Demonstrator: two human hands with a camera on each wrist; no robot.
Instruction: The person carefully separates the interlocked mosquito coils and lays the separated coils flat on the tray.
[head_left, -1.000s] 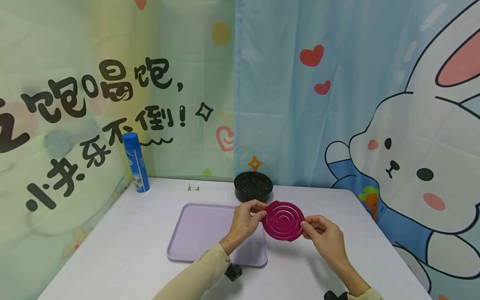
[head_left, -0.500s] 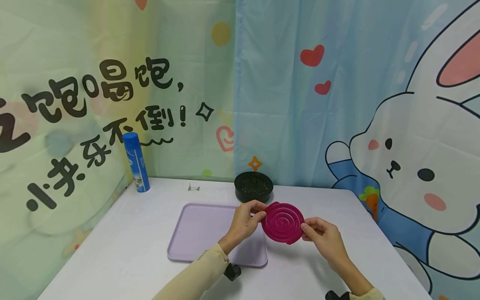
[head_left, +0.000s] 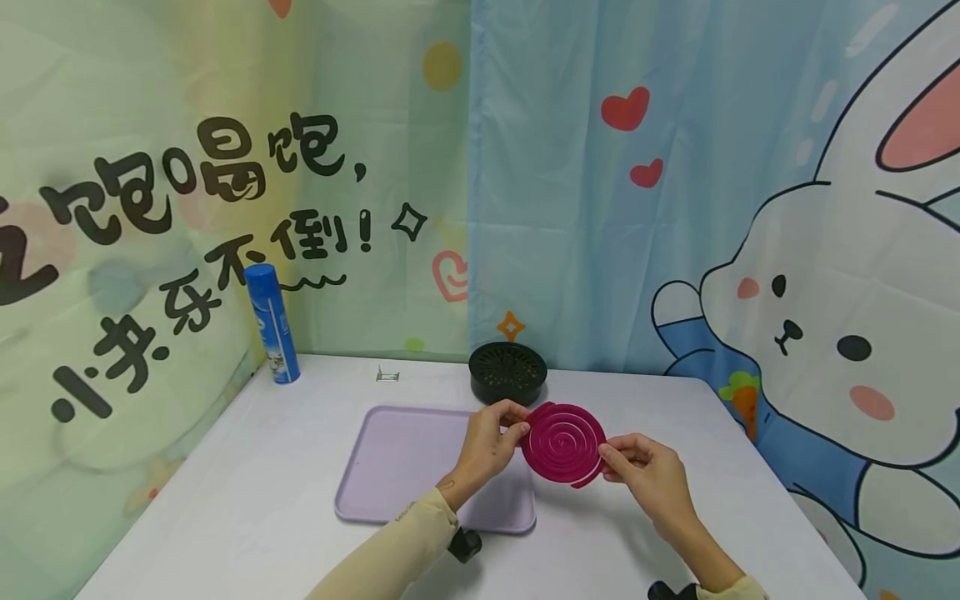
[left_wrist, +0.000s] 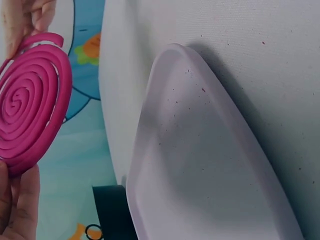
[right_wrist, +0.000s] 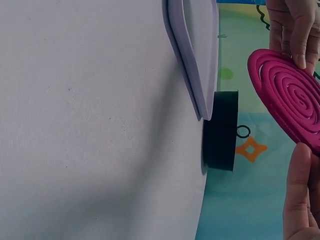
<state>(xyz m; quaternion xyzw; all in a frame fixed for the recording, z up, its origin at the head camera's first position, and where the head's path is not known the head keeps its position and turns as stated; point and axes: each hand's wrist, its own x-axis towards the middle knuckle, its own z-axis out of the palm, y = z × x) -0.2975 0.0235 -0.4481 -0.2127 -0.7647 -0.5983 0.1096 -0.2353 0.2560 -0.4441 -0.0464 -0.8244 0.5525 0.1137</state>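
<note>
A magenta spiral coil (head_left: 563, 443) is held above the white table (head_left: 247, 500), tilted toward me. My left hand (head_left: 491, 440) pinches its left rim and my right hand (head_left: 645, 471) pinches its lower right rim, where the coil's loose tail sticks out. The left wrist view shows the coil (left_wrist: 27, 120) between fingertips at top and bottom. In the right wrist view the coil (right_wrist: 292, 97) is gripped the same way. Beneath and left of the coil lies a lilac tray (head_left: 405, 467), also seen as the tray (left_wrist: 200, 165) and the tray (right_wrist: 197, 55).
A round black holder with a slotted lid (head_left: 507, 372) stands behind the coil near the curtain. A blue spray can (head_left: 272, 325) stands at the back left corner. A small metal clip (head_left: 387, 376) lies behind the tray. Printed curtains close off the back and left.
The coil has turned a little between my hands and its outer tail has come loose at the lower right. Both hands have stayed nearly in place.
</note>
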